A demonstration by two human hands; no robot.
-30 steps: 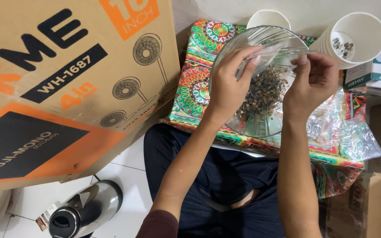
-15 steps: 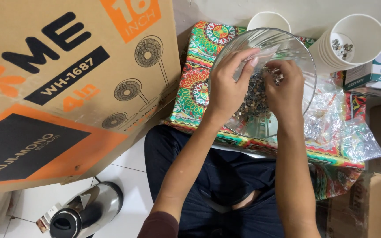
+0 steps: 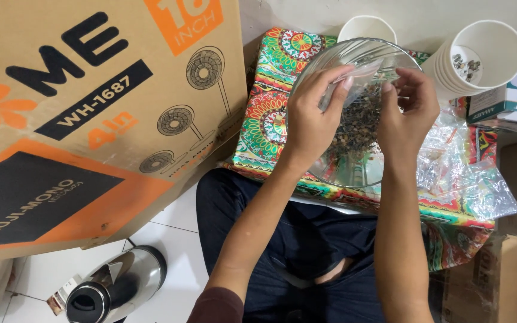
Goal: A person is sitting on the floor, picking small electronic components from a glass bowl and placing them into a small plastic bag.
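1. While we look down from the head camera, our left hand (image 3: 309, 119) is clamped on the near-left rim of a clear glass bowl (image 3: 354, 173), thumb on the outside and fingers curled over the edge, holding it tilted up.
2. Our right hand (image 3: 407, 113) is over the bowl's right side with the fingertips pinched narrow together; we can't tell whether there's anything between them.
3. Inside the bowl there's a pile of dark dried bits (image 3: 359, 122), looks like tea leaves or dried herbs, sitting toward the middle.
4. That bowl is above a colourful patterned cloth (image 3: 267, 113) that covers a low surface right in front of our knees.
5. Crumpled clear plastic bags (image 3: 468, 179) lie on the cloth just to the right of the bowl.
6. A stack of white paper cups (image 3: 480, 60) lies on its side at the upper right, with a few dark bits inside, and another white cup (image 3: 366, 27) stands behind the bowl.
7. On our left a big cardboard fan box (image 3: 91, 119) leans, and a steel electric kettle (image 3: 118, 284) sits on the white floor tiles below it.
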